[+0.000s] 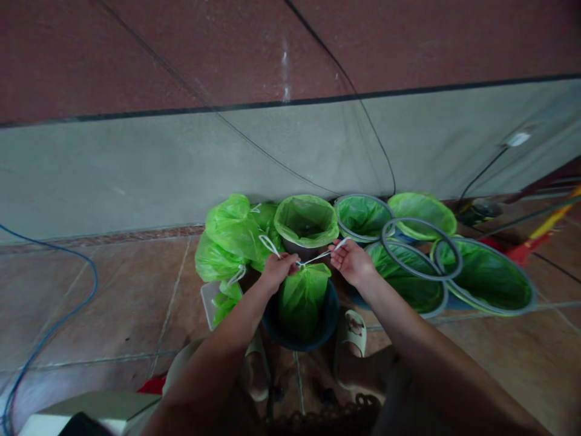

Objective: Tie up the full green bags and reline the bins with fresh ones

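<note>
A green garbage bag [305, 300] stands gathered at its neck inside a dark blue bin [333, 321] between my feet. My left hand [279, 270] pinches the bag's neck, where the white drawstring [316, 258] comes out. One loop of the string sticks up beyond my left fingers. To the right, my right hand [351, 263] is closed on the other end of the string, which is stretched between both hands. The bag's contents are hidden.
Tied green bags [231, 227] lie at the left, beside a white plastic container [209, 303]. Several bins with green liners, including one bin [306, 221] behind my hands, line the wall. A loose grey ring [385, 233] lies across the right bins. A blue cable [93, 284] curves over the floor.
</note>
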A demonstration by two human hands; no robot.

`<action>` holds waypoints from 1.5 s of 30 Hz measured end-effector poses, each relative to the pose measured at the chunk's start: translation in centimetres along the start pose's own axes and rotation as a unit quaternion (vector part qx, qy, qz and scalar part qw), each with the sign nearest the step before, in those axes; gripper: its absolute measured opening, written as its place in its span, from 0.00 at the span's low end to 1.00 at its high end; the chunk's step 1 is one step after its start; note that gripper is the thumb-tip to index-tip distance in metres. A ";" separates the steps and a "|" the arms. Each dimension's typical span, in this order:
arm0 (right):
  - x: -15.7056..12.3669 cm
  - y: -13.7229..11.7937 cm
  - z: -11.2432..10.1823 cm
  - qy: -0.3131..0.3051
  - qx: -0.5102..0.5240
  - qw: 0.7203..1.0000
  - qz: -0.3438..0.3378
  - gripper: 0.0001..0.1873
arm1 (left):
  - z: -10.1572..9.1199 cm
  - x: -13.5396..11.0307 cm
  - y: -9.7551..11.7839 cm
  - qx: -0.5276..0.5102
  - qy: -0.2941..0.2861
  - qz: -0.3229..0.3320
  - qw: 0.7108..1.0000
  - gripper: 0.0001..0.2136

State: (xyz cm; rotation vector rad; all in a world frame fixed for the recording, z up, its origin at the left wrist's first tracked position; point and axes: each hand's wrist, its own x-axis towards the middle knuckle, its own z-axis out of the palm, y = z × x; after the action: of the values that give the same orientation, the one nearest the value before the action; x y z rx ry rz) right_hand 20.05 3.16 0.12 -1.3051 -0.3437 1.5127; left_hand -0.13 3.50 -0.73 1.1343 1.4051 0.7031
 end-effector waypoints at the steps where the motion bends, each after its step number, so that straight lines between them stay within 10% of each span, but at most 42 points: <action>1: -0.1 0.0 0.2 -0.007 -0.002 1.000 -0.010 0.14 | 0.2 0.0 0.0 -0.084 -0.016 -0.015 0.996 0.15; 5: -1.3 -0.5 1.0 -0.101 -0.041 0.992 -0.056 0.12 | 0.8 0.0 0.0 -0.214 -0.054 -0.047 0.974 0.20; 13: -3.9 -0.8 2.5 -0.319 -0.147 0.933 -0.073 0.14 | 1.7 -1.0 -0.1 -0.077 -0.204 0.108 0.970 0.15; 19: -2.1 0.1 1.6 -0.159 -0.211 0.957 -0.116 0.22 | 1.7 -0.6 -0.5 0.012 -0.141 0.160 0.977 0.12; 24: -1.6 1.5 0.9 -0.265 -0.420 0.863 -0.094 0.16 | 1.6 0.2 -1.1 -0.035 -0.133 0.159 0.978 0.08; 32: -0.9 1.2 0.5 -0.222 -0.581 0.754 -0.212 0.14 | 2.0 0.5 -1.8 -0.072 -0.125 0.105 0.984 0.06; 40: -1.8 1.3 0.7 -0.228 -0.543 0.794 -0.148 0.13 | 1.1 0.0 -0.8 -0.153 -0.110 -0.029 0.982 0.12; 45: -1.9 1.8 0.6 -0.280 -0.516 0.804 -0.089 0.13 | 0.9 0.5 -1.3 -0.120 -0.074 0.018 0.990 0.11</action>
State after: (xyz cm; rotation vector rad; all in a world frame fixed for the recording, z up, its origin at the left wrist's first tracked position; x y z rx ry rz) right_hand 18.30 1.13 0.05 -1.4924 -1.8288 1.5458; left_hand 0.53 3.30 -2.21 1.0015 1.1437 0.7745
